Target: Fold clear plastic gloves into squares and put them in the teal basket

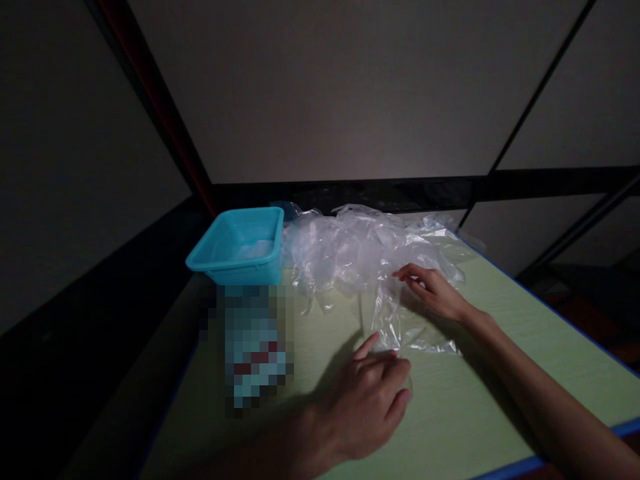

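A clear plastic bag (387, 320) lies spread on the table, its near part reaching toward me. My left hand (367, 397) is at the bag's near edge, palm down, with thumb and forefinger closed on the thin film and one finger stretched out. Farther up, my right hand (433, 291) pinches the same bag between thumb and fingertips, the other fingers curled. Behind both hands rests a crumpled heap of clear plastic bags (340, 247).
A light blue plastic basin (237, 270) stands at the back left, with something pale inside. Nearer lies a blurred-out item (255, 347). The pale green table (450, 407) has a blue edge, and panelled wall (330, 93) rises behind it.
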`<state>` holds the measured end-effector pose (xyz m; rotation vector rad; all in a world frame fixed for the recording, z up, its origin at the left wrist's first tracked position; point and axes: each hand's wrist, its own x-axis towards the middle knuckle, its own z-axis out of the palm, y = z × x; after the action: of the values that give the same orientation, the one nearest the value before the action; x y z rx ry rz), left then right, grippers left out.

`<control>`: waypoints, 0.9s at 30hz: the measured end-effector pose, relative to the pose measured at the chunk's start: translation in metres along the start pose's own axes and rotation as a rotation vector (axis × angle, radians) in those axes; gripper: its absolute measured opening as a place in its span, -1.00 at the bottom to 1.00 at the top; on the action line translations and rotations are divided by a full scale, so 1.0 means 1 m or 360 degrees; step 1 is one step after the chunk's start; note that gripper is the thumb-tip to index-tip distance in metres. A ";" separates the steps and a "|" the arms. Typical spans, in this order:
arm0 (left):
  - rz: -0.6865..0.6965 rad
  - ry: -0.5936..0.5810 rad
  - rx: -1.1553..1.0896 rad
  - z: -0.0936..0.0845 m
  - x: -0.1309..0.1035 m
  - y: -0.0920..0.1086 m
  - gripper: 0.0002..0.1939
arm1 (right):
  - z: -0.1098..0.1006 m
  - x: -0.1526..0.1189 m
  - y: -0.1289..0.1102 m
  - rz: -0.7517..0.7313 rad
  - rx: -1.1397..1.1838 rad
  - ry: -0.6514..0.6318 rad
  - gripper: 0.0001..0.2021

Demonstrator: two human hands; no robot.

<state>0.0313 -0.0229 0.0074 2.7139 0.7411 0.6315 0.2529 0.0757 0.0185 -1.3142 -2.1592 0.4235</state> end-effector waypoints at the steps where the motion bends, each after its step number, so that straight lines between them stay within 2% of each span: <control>1: 0.0036 0.0025 0.0034 0.001 0.000 0.000 -0.79 | -0.001 0.000 0.001 0.0002 0.0005 0.0004 -0.75; 4: 0.0171 0.0169 0.0149 0.005 -0.004 -0.001 -0.76 | -0.003 0.001 0.005 0.0018 0.0013 0.0015 -0.77; 8: 0.0372 0.0492 0.0224 0.010 -0.014 0.003 -0.70 | -0.005 0.001 0.010 0.0043 0.0014 0.0024 -0.78; 11: 0.0331 0.0616 0.0207 0.010 -0.020 0.008 -0.70 | -0.007 0.001 0.009 0.0040 0.0023 -0.0008 -0.76; 15: 0.0189 0.0451 0.0099 0.003 -0.016 0.013 -0.70 | -0.009 -0.001 -0.004 -0.0065 0.0069 -0.0210 -0.76; 18: 0.0106 0.0180 0.0090 -0.002 -0.009 0.014 -0.64 | -0.008 -0.003 -0.014 -0.0152 0.0079 -0.0378 -0.74; 21: -0.0018 -0.0069 0.0035 -0.003 -0.006 0.013 -0.56 | -0.005 -0.002 -0.014 -0.0173 -0.0020 -0.0400 -0.71; 24: -0.0106 -0.0107 -0.0110 -0.003 -0.007 0.014 -0.58 | -0.001 0.001 -0.004 -0.0132 -0.0223 -0.0293 -0.69; 27: -0.0182 0.0009 -0.0306 -0.003 -0.008 0.016 -0.71 | 0.002 0.002 0.005 -0.0087 -0.0405 -0.0202 -0.72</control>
<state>0.0304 -0.0397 0.0127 2.4772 0.7870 0.6482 0.2547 0.0798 0.0142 -1.3908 -2.4121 0.2204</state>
